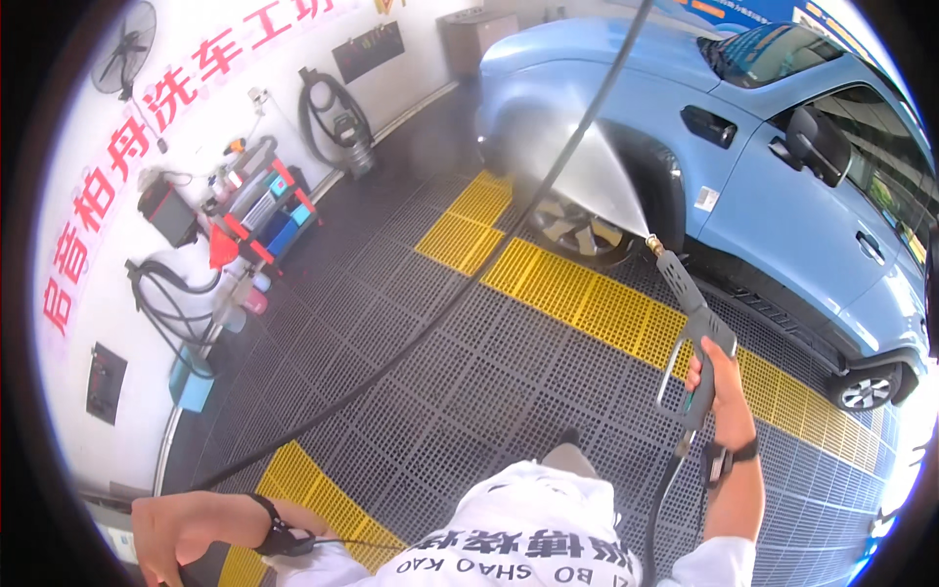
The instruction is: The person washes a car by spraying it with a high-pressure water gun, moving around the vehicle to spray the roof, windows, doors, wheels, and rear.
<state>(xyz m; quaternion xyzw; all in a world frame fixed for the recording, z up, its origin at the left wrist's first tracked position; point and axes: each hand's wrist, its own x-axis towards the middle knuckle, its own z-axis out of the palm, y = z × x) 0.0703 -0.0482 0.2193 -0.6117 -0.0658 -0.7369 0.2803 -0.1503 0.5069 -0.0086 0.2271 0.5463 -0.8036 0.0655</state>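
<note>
My right hand (722,383) grips the handle of a grey pressure-washer spray gun (691,308). Its brass nozzle (652,243) throws a wide fan of water (577,171) at the front wheel (577,230) and wheel arch of a light blue car (782,176). A black hose (460,293) runs from overhead across the grating toward the lower left. My left hand (181,533) sits low at the left edge, wearing a black wrist strap; its fingers curl near the hose, and what it holds is hidden.
The floor is dark plastic grating (460,391) crossed by yellow grid strips (597,303). Along the white wall stand a red cart of bottles (264,210), coiled hoses (166,293), a vacuum canister (347,137) and a fan (127,44).
</note>
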